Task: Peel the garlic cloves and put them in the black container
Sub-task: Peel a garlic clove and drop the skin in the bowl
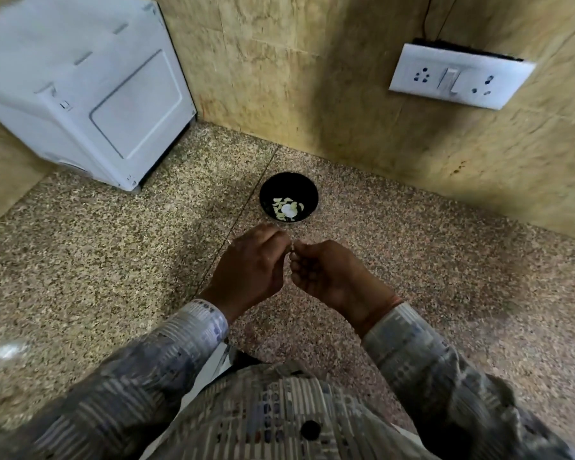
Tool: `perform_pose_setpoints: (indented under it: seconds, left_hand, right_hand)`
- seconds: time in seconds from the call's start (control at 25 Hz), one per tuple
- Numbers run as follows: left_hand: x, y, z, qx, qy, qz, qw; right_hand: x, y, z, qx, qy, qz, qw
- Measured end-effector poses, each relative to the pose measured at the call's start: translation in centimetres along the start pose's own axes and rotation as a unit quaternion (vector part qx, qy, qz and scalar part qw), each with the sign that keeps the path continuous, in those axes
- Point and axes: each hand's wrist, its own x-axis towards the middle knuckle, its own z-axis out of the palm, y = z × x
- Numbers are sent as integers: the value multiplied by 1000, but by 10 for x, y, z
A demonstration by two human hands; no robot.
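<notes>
The left hand (249,265) and right hand (334,275), fingers curled, pinch a small pale garlic clove (293,249) between their fingertips, just nearer the person than the round black container (270,187) of peeled cloves (287,209) on the speckled stone counter (113,260).

Dim, soft shadows, blurred wide-angle edges.

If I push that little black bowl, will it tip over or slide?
The black bowl looks low and wide, so it probably slides on the stone counter rather than tips. Holding only a few peeled garlic cloves, it is likely light.
</notes>
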Motion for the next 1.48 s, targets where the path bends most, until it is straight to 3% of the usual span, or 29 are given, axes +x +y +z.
perform_pose_setpoints:
  seconds: [0.04,0.08,0.12,0.16,0.2,0.24,0.28,0.32,0.36,0.4,0.44,0.48,0.52,0.56,0.64,0.68,0.8,0.96,1.08,1.2,1.24,1.36,1.48]
  left_hand:
    - [0,7,-1,-9,-2,-14,1000]
    - [3,16,-2,-74,3,-94,993]
    - [10,25,-7,-214,8,-243,946]
    - [18,34,-13,-393,5,-397,830]
    - [24,40,-19,-535,-15,-512,671]
    - [27,44,-23,-614,-27,-568,548]
    - [28,48,-25,-636,-31,-582,507]
    - [26,54,-24,-622,-25,-565,541]
    - [23,59,-22,-573,3,-526,628]
    - [19,61,-19,-467,32,-469,749]
    - [14,63,-17,-346,59,-400,847]
    - [12,64,-15,-269,79,-342,897]
    - [13,63,-13,-273,91,-319,903]
    - [15,63,-15,-351,97,-332,870]
    - [19,63,-25,-529,85,-370,759]
    - [21,64,-29,-577,78,-373,723]
    - [24,70,-36,-595,66,-360,715]
    - [22,77,-38,-632,67,-363,681]
    - [20,80,-38,-611,79,-360,701]
    - [19,83,-37,-549,102,-360,747]
    - [18,85,-36,-537,114,-364,753]
    - [15,89,-33,-541,162,-397,723]
    - [13,95,-31,-539,165,-407,719]
  right_hand:
    - [-2,2,-4,-40,-2,-45,998]
    - [-5,5,-8,-126,12,-152,980]
    - [-6,8,-14,-247,40,-302,920]
    - [-8,10,-20,-353,56,-448,819]
    - [-7,10,-26,-411,48,-546,728]
    - [-4,6,-31,-427,29,-593,682]
    - [-3,4,-35,-426,14,-605,673]
    - [-7,4,-35,-406,9,-583,704]
    - [-10,2,-33,-358,9,-516,778]
    - [-16,0,-28,-263,-3,-407,875]
    - [-21,-2,-23,-149,-41,-272,950]
    - [-26,-5,-19,-44,-83,-164,982]
    - [-28,-9,-18,17,-115,-105,988]
    - [-30,-10,-19,31,-134,-94,986]
    - [-34,-8,-22,4,-151,-194,969]
    - [-36,-7,-24,-32,-141,-269,952]
    - [-38,-5,-24,-89,-114,-372,917]
    - [-45,-5,-23,-13,-136,-314,939]
    - [-50,-3,-21,14,-153,-284,947]
    - [-46,0,-20,35,-137,-268,953]
    - [-43,1,-20,23,-126,-277,952]
    - [-39,9,-17,-76,-72,-349,931]
    - [-36,13,-17,-149,-20,-401,904]
